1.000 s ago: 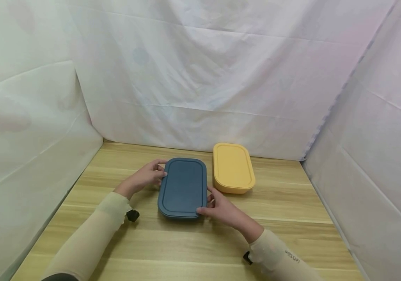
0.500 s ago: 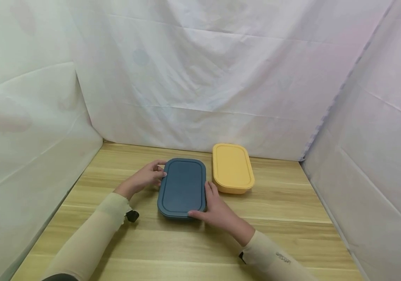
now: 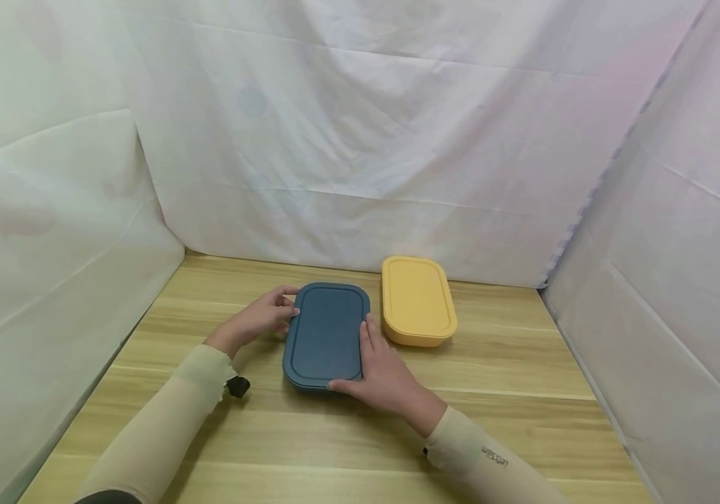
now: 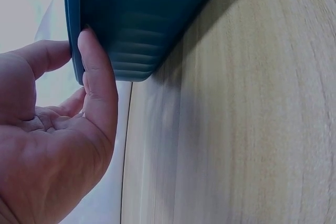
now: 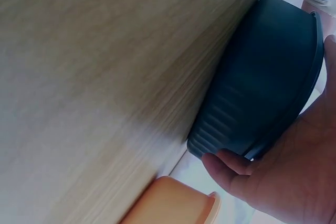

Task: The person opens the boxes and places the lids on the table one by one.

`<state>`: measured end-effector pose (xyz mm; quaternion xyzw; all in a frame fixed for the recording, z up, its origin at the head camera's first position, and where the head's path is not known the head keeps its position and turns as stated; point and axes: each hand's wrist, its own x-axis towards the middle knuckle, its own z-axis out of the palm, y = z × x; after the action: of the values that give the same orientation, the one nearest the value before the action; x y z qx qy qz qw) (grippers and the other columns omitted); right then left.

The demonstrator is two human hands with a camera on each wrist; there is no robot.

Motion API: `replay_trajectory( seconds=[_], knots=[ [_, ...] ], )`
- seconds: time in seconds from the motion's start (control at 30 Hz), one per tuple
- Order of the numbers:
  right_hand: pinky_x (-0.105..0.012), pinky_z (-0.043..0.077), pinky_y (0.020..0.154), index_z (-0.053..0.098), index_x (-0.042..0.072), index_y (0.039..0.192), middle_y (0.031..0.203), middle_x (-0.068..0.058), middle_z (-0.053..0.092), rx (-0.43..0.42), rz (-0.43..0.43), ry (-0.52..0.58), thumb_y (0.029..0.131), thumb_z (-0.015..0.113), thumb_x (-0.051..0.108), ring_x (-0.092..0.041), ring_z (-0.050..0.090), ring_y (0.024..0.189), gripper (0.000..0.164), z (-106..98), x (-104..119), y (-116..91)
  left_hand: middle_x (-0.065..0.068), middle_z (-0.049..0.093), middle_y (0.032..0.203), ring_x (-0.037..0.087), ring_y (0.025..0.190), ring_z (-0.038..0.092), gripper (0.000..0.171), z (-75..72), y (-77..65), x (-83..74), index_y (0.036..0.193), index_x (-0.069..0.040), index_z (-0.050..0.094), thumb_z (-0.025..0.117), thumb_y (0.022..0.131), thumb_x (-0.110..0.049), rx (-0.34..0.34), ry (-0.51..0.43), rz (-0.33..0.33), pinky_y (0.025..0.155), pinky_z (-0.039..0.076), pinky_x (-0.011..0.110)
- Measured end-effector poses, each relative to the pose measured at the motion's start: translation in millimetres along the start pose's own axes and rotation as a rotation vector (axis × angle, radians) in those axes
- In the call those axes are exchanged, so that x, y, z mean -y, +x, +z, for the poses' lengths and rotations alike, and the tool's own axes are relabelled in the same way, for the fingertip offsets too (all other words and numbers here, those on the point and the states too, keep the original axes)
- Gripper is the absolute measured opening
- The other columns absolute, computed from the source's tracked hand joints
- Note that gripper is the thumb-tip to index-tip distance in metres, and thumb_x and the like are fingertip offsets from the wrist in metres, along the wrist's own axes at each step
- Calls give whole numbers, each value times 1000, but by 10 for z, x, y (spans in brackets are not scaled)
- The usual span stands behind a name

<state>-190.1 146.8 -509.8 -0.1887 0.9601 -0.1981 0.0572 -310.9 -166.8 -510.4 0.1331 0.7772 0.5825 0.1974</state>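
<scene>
A dark blue lidded food container (image 3: 327, 336) stands on the table in front of me, its lid lying on top. At its left edge my left hand (image 3: 258, 323) pinches the lid's rim, thumb on top and fingers below, as the left wrist view also shows. My right hand (image 3: 390, 378) rests along the right edge near the front corner, with fairly straight fingers and the thumb spread along the near edge. In the right wrist view the container's ribbed side wall (image 5: 226, 114) shows, with fingertips (image 5: 218, 169) reaching below the rim.
A yellow lidded container (image 3: 419, 299) stands just behind and right of the blue one, close to the back curtain (image 3: 347, 140). The wood-grain table (image 3: 309, 448) is bounded by white cloth on the left, back and right.
My right hand has shifted left, from holding the lid's right edge with finger and thumb to lying further over the lid's near right corner. The left hand and both containers have barely moved.
</scene>
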Motion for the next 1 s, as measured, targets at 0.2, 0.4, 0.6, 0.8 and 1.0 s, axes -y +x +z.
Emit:
replay_trajectory(
  seconds=[0.2,0.4,0.6,0.8,1.0],
  knots=[
    [-61,33,127,6,4,177,185,-13,-7,-8,2,-17,88,55,96,-34,15,169,137,-8,13,-2,21,59,126,28,105,67,58,14,1,-6,170,-6,36,57,116,-16,-4,-7,-1,92,61,48],
    [-60,34,127,6,4,177,185,-13,-6,-14,15,-30,88,55,97,-35,17,169,138,-5,20,-3,20,59,128,28,108,67,59,29,24,2,170,-7,36,57,117,-16,-5,-6,-9,92,61,45],
    [-61,34,127,3,5,177,185,-11,-10,5,31,-23,86,54,99,-35,21,167,140,-6,15,-3,21,59,129,28,108,67,59,35,44,15,171,-7,36,57,116,-17,-6,-1,-3,92,61,45],
    [-59,36,126,1,6,177,185,-11,-12,30,31,-6,85,51,101,-37,22,167,141,-13,13,8,22,58,127,29,105,67,58,56,52,27,169,-4,36,56,115,-15,-14,11,19,91,62,46],
    [-57,35,127,1,6,177,185,-10,-13,30,22,8,85,51,101,-36,20,168,141,8,15,29,23,59,126,31,105,68,57,67,103,-5,166,-2,39,56,114,-18,-66,102,-2,90,63,47]
  ],
)
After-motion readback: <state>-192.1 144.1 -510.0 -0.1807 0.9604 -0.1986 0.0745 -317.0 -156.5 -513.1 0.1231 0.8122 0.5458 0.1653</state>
